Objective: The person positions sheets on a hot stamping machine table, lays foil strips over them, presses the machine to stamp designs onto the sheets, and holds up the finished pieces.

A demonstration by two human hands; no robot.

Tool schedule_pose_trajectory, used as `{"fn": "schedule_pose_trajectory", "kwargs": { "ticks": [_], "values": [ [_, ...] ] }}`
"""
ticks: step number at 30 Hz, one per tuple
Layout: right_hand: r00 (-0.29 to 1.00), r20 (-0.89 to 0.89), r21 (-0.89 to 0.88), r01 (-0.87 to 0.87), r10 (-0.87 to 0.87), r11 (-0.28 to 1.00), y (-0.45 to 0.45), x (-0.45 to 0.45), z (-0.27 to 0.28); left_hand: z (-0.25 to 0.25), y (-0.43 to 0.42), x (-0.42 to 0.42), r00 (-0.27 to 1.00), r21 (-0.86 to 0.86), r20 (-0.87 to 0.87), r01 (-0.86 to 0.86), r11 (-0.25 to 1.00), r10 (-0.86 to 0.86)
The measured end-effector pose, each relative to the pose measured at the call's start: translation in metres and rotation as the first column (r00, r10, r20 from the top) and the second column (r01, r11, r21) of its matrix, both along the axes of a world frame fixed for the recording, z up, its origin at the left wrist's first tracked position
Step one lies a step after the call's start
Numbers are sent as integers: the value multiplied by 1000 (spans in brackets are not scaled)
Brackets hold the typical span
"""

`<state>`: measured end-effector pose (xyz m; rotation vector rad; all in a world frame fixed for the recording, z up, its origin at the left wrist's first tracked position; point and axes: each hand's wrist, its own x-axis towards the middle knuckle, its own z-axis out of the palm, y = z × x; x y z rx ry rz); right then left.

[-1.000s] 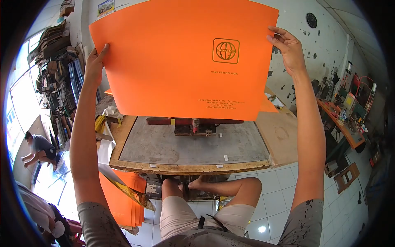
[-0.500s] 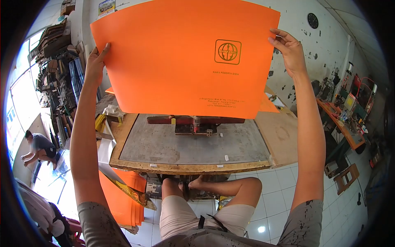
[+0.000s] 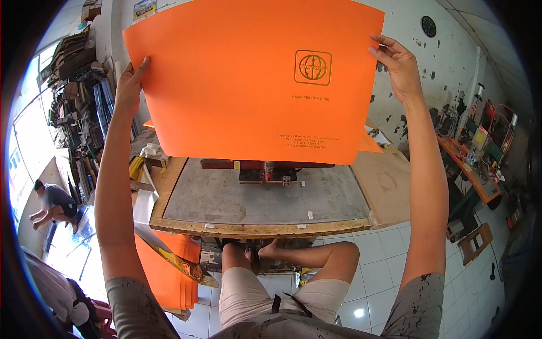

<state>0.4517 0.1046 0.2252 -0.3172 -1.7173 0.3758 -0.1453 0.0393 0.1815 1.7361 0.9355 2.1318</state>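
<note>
A large orange sheet point(image 3: 226, 85) is held up in front of me, bearing a gold globe logo point(image 3: 313, 68) and small lines of gold text. My left hand point(image 3: 132, 85) grips its left edge, thumb on the near face. At the upper right edge, my right hand point(image 3: 395, 65) pinches the sheet between thumb and fingers. Below the sheet lies a grey work surface point(image 3: 265, 198) with a wooden rim, small white pieces on it. The sheet partly hides a dark red metal machine part point(image 3: 270, 171).
Orange sheets point(image 3: 178, 265) are stacked low at the left, beside a gold foil strip point(image 3: 189, 268). One person point(image 3: 56, 203) crouches at far left; another's clothing point(image 3: 51, 282) shows below. A cluttered bench point(image 3: 471, 172) stands right, and a wooden stool point(image 3: 475, 244) is on the floor.
The orange sheet has shifted very slightly, with its logo a little higher than half a second ago. Both hands still hold it.
</note>
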Motion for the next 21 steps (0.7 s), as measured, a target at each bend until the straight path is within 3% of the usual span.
{"fn": "schedule_pose_trajectory", "kwargs": {
  "ticks": [21],
  "values": [
    [999, 28, 15, 31, -32, 999, 7, 3, -1, -2, 6, 1, 999, -15, -1, -38, 999, 38]
  ]
}}
